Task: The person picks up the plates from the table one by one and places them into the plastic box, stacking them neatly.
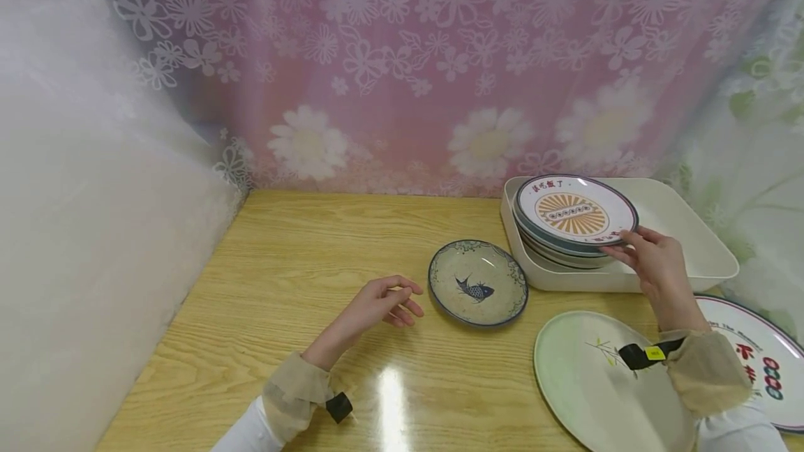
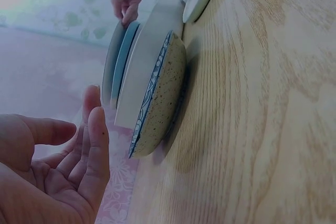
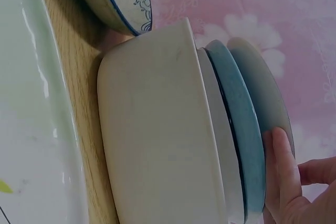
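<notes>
At the right of the head view, my right hand (image 1: 659,260) pinches the near right rim of a white plate (image 1: 571,194) with an orange sunburst and red characters. That plate is on top of a stack with a blue plate (image 3: 239,114) beneath it, in a cream bin (image 1: 678,229). In the right wrist view the thumb and fingers sit on either side of its rim. My left hand (image 1: 383,302) hovers over the table, fingers loosely bent and holding nothing. Just right of it rests a shallow dish (image 1: 477,284) with a blue fish, apart from the fingers.
A large pale green plate (image 1: 597,375) with a leaf sprig lies at the front right, partly under my right wrist. Beyond it a white plate (image 1: 779,354) with red characters lies at the table's right edge. A pink flowered curtain (image 1: 389,75) hangs behind the wooden table (image 1: 301,243).
</notes>
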